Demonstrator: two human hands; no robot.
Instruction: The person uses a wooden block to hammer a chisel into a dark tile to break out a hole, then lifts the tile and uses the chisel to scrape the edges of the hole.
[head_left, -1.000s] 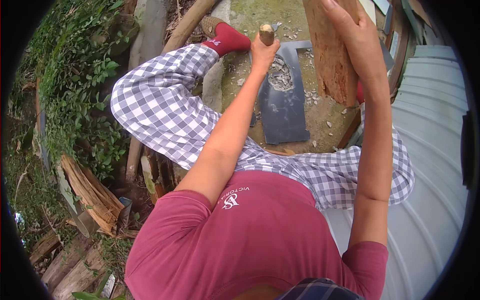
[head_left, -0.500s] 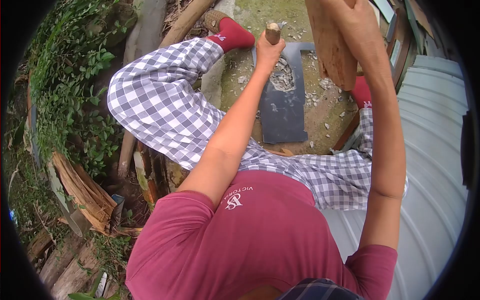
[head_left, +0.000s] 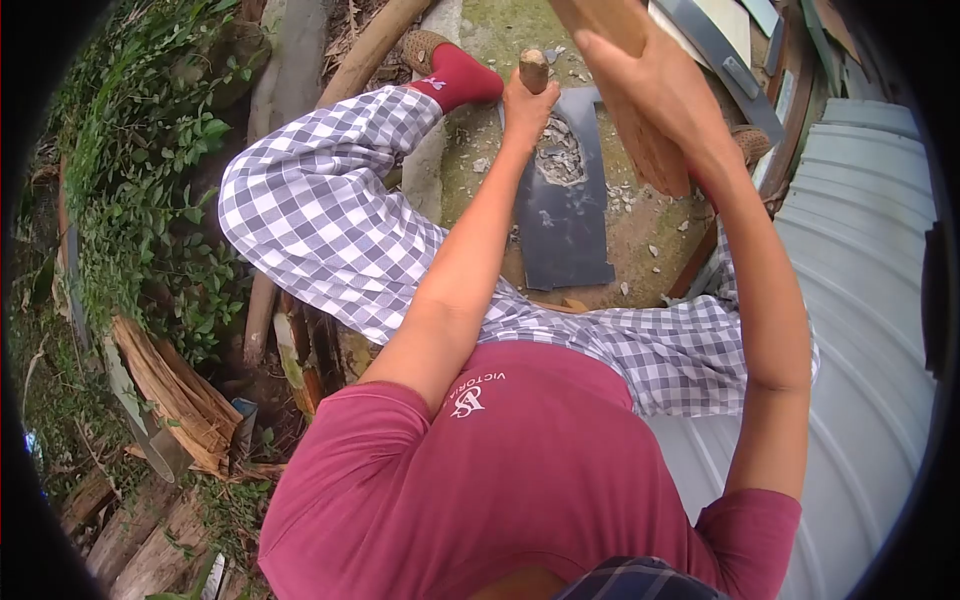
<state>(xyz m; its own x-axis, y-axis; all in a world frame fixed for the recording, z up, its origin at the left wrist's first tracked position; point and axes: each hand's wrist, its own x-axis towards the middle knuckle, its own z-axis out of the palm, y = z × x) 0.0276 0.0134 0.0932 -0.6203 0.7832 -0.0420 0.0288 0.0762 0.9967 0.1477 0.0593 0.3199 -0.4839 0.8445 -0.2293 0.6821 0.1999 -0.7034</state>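
Observation:
My left hand (head_left: pixel 527 108) is closed around the wooden handle (head_left: pixel 534 72) of a tool, whose rounded butt points up toward me; its lower end is hidden by the hand. Below it lies a dark grey slab (head_left: pixel 565 235) with a rough, chipped hollow full of broken grey flakes (head_left: pixel 560 155). Up and to the right, my right hand (head_left: pixel 655 90) grips a thick block of wood (head_left: pixel 645 150), raised and tilted over the slab's right side. The block's upper end runs out of view at the top.
Grey chips (head_left: pixel 622 195) are scattered on the mossy concrete (head_left: pixel 470 190) between my outstretched legs. Corrugated metal sheeting (head_left: pixel 840 250) lies to the right, with boards and panels (head_left: pixel 735 70) above it. Leafy plants (head_left: pixel 150 180), logs (head_left: pixel 375 50) and split wood (head_left: pixel 180 395) line the left.
My right hand has swung the wood block leftward, closer to the tool's handle. My left hand has shifted slightly left with the handle. The slab looks much the same.

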